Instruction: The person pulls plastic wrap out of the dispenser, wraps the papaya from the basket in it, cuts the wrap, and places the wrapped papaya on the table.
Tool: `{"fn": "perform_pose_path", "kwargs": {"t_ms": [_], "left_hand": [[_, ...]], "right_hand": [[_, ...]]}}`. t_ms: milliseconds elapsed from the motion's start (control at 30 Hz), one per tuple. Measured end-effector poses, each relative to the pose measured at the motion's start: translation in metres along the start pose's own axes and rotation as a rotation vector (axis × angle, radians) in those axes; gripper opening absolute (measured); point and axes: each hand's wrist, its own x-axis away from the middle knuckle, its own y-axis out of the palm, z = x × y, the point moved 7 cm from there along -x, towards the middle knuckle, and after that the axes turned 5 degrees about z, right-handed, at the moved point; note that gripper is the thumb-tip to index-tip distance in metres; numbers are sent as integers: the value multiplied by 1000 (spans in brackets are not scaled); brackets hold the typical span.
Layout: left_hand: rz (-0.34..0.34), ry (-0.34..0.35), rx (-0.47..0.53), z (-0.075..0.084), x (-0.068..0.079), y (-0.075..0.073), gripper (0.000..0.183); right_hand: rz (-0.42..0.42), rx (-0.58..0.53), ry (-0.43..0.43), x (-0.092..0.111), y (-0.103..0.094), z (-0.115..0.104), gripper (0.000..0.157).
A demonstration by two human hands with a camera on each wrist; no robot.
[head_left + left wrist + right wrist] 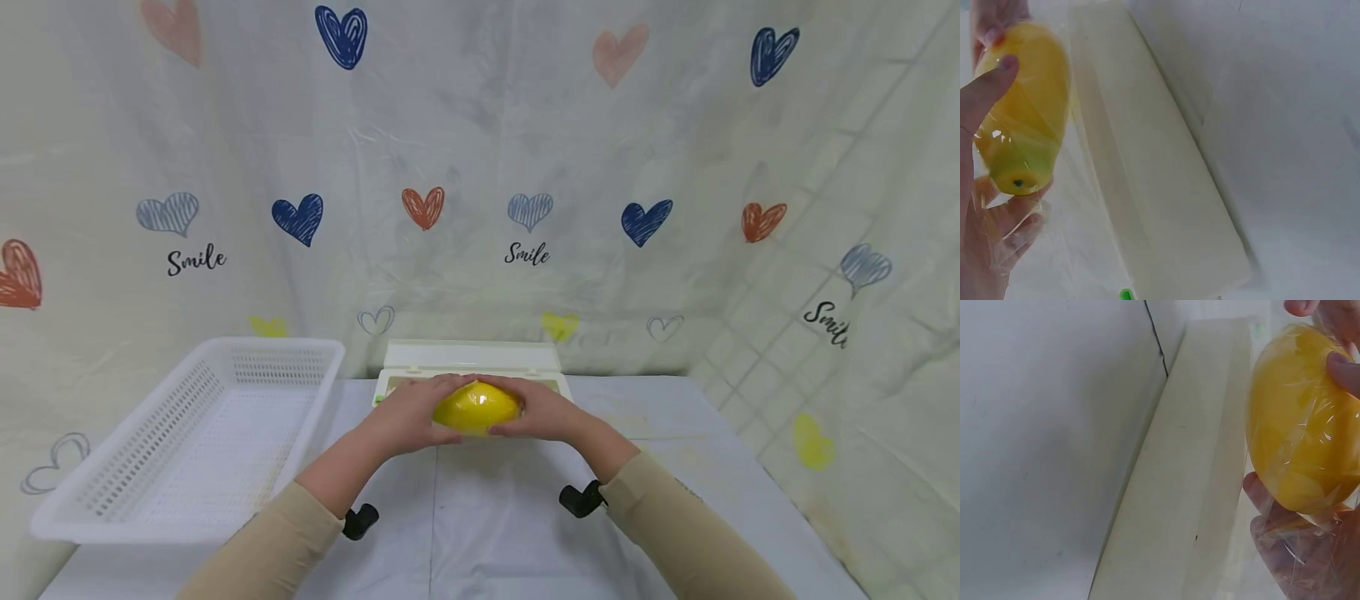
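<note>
A yellow mango with a greenish stem end, wrapped in clear plastic film, is held up between both hands. My left hand grips its left end, thumb on the near side and fingers behind. The right hand grips the opposite end in the same way. Loose film spreads over the right fingers, and more film hangs about the left ones. Just beyond the mango lies a long white film dispenser box with its lid raised; the hands hide part of its front.
On the left of the table stands a white perforated plastic basket. A small green piece shows at one end of the box. The white table cover has a crease down its middle. A heart-printed curtain hangs behind and at the sides.
</note>
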Motion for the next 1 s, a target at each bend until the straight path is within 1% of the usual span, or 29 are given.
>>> {"fn": "perform_pose_path", "kwargs": {"t_ms": [100, 167, 300, 367, 433, 500, 600, 667, 767, 933, 1000], "left_hand": [[-12, 9, -11, -2, -2, 3, 83], [-11, 10, -1, -4, -3, 4, 80], [-9, 4, 55, -8, -8, 5, 76], [-20, 0, 84, -10, -9, 7, 75], [-35, -8, 106, -11, -11, 8, 75], [-54, -24, 106, -13, -11, 9, 75], [-75, -49, 112, -16, -11, 10, 76], [-82, -61, 118, -17, -10, 10, 77], [-86, -68, 126, -18, -10, 11, 77], [-77, -58, 142, -18, -12, 13, 77], [-73, -58, 146, -18, -14, 13, 77]], "right_hand": [[-9, 17, 26, -1, 0, 2, 77], [-8, 26, 27, -2, 0, 2, 78], [-5, 69, 26, -3, -1, 2, 79], [-7, 96, 29, -3, -2, 1, 79], [-10, 120, 34, -3, -3, 1, 80], [-10, 159, 44, -2, -4, 3, 80], [8, 216, 47, 0, -7, 3, 83], [27, 257, 36, 1, -9, 4, 85], [53, 269, -8, 5, -11, 2, 88], [71, 331, -64, 10, -6, 0, 89], [93, 355, -74, 11, -5, -1, 88]]}}
